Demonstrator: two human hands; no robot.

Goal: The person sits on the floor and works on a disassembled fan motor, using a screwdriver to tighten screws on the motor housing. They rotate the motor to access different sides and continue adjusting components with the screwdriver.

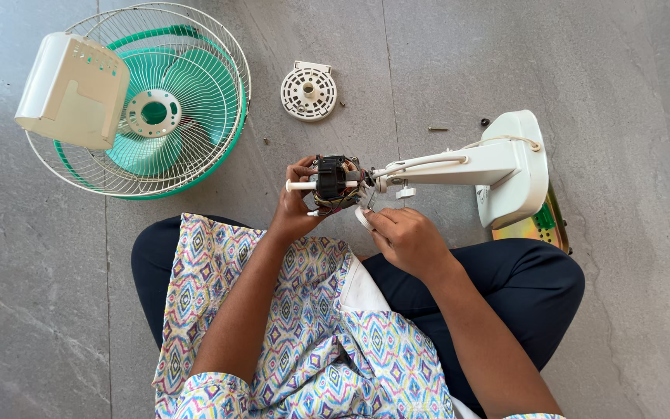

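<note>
Item: bare fan motor [335, 183], dark core with copper windings and a white shaft pointing left, held above the grey tiled floor [630, 62] in front of a seated person's lap. Left hand [295, 211] is closed around the motor's left and lower side. Right hand [405, 237] sits just below and right of it, fingers curled on a small white part at the motor's underside; the two hands are near each other but not touching. The motor joins a white fan stand [498, 167] lying on its side, base toward the right, close to the person's knee. Upper left: wire guard with green blade [164, 109] and cream housing cover [71, 89] resting on its rim. Round white vented cap [309, 91] lies apart, above the hands. Loose screws [437, 129] near the stand's base. Open floor to the far right and top.
</note>
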